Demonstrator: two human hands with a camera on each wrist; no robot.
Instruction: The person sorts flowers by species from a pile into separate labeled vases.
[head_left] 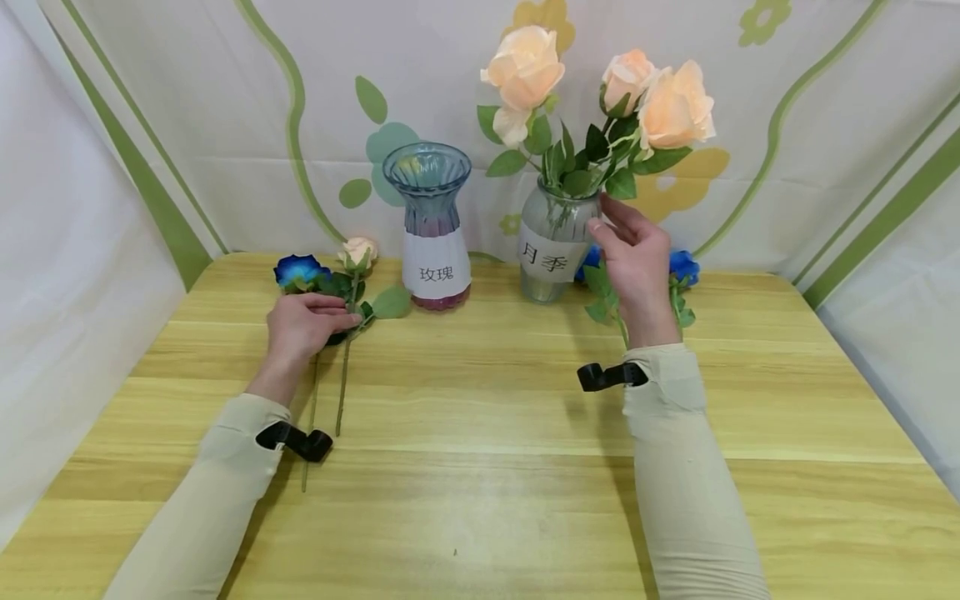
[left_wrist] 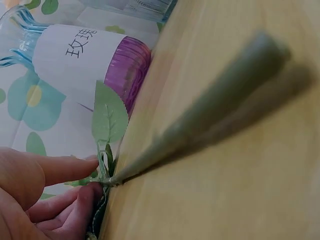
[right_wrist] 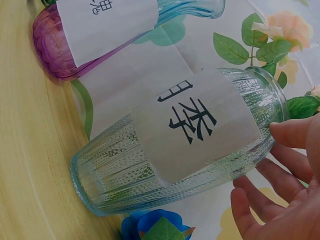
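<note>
My left hand [head_left: 303,325] pinches the stem of a peach rose [head_left: 358,252] between thumb and fingertips, low over the table. In the left wrist view, its stem [left_wrist: 210,105] runs from the fingertips toward the camera. A blue rose [head_left: 300,272] lies beside this hand, partly hidden by it. My right hand [head_left: 637,254] is at the right shoulder of a clear glass vase [head_left: 542,287] with a paper label. Its thumb is right at the neck, and the other fingers spread loosely along the glass. Several peach roses [head_left: 677,108] stand in that vase.
A blue-and-purple glass vase [head_left: 437,187] with a white label stands left of the clear one, its mouth unfilled. More blue roses [head_left: 682,267] lie behind my right hand. A patterned cloth [head_left: 217,100] hangs behind the wooden table [head_left: 465,500].
</note>
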